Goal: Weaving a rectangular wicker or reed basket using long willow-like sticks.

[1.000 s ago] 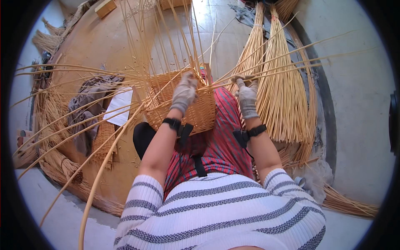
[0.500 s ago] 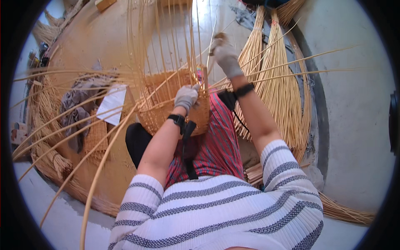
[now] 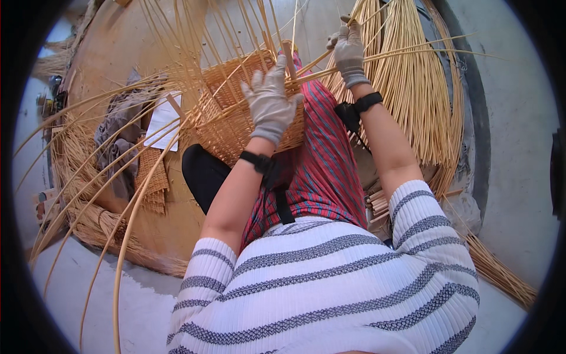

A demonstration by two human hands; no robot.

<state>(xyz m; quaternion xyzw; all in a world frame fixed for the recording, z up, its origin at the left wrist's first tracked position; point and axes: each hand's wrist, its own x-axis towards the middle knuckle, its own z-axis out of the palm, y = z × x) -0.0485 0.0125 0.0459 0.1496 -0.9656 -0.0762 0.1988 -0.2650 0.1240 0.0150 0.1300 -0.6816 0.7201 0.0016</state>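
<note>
A partly woven wicker basket (image 3: 227, 133) rests tilted in my lap, with several long upright rods (image 3: 230, 26) rising from its far side. My gloved left hand (image 3: 270, 105) lies against the near corner of the basket, fingers stretched and spread. To the right, my gloved right hand (image 3: 349, 54) is raised off the basket, its fingers bent around a wicker rod (image 3: 317, 62) that runs back to the basket's right corner. A wooden stick (image 3: 289, 59) stands at that corner. More rods (image 3: 132, 227) fan out from the basket's left side toward me.
Large bundles of pale rods (image 3: 413, 88) lie at the right, another bundle (image 3: 501, 268) at the lower right. On the left are a white sheet (image 3: 163, 121), a grey cloth (image 3: 115, 127), a flat woven piece (image 3: 152, 177) and loose wicker (image 3: 76, 159). Long rods stick out sideways around the basket.
My left hand has gone from closed at the basket's rim to spread fingers against its corner. My right hand has moved right and slightly lower in the scene. The view has shifted.
</note>
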